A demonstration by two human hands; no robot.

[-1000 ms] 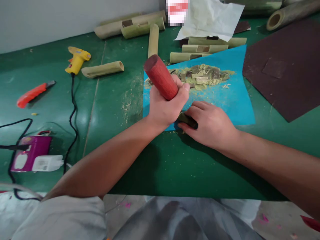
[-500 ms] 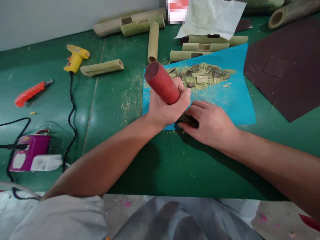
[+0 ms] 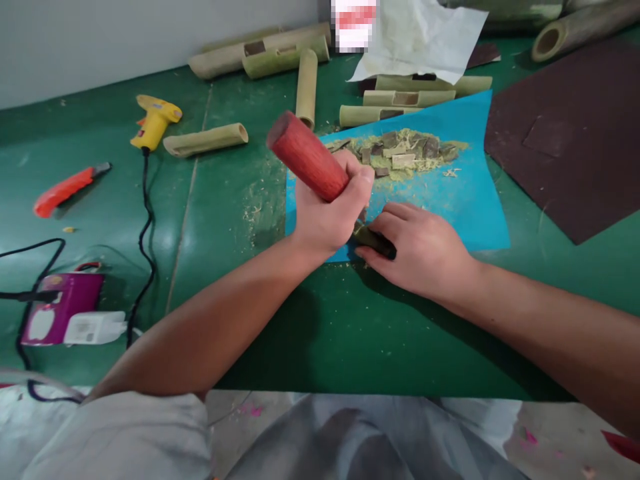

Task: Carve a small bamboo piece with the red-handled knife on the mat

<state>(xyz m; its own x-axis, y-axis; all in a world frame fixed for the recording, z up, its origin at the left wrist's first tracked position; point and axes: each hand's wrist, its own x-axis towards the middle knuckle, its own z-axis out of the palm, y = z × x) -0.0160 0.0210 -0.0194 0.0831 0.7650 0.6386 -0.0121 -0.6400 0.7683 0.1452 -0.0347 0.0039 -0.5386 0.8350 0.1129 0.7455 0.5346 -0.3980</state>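
Note:
My left hand (image 3: 327, 213) is closed around a thick red tool handle (image 3: 310, 157), which leans up to the left. The lower end of this tool is hidden below my fist. With fingers and thumb, my right hand (image 3: 427, 247) pins a short dark green bamboo piece (image 3: 375, 241) down on the near edge of a blue sheet (image 3: 465, 213). The bamboo's left end lies just under and beside my left fist. A heap of shavings and small brown and tan chips (image 3: 400, 153) covers the sheet behind both hands.
On the green table (image 3: 280, 333) lie a yellow glue gun (image 3: 153, 123), a red-handled cutter (image 3: 67, 190) and a purple box (image 3: 70, 303) with cords at left. Bamboo tubes (image 3: 287, 57) lie at the back. A dark brown sheet (image 3: 575, 147) lies at right.
The red handle has tipped further left, and my left fist has shifted slightly left with it. More of the bamboo piece now shows. My right hand stays in place.

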